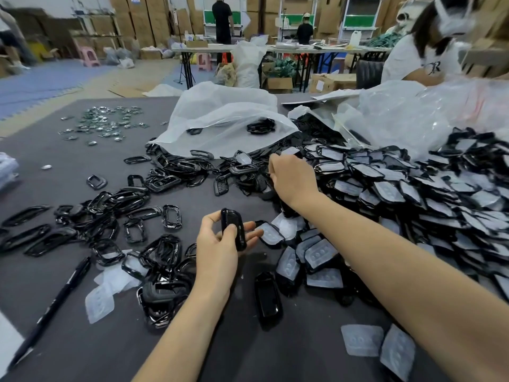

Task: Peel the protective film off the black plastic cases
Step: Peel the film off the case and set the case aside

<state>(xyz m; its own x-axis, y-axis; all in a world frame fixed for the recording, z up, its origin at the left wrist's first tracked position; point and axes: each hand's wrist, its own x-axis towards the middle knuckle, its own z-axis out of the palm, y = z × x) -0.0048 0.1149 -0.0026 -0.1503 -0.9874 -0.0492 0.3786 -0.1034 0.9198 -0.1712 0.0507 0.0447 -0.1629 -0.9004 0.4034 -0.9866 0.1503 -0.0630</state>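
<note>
My left hand [219,244] holds a glossy black plastic case [233,228] upright between thumb and fingers, near the table's middle. My right hand [292,176] reaches forward into the big pile of black cases with whitish film [413,194] on the right; its fingertips are curled down among the cases, and what they touch is hidden. Peeled film pieces [362,340] lie at the lower right and film scraps [100,299] at the lower left. Another bare black case [267,297] lies flat just below my left hand.
Black frame rings [132,216] are heaped on the left of the grey table [68,166]. A black pen [52,307] lies at the lower left. White plastic bags [220,117] sit behind, small shiny metal parts [104,122] at far left. A masked person [429,42] works at far right.
</note>
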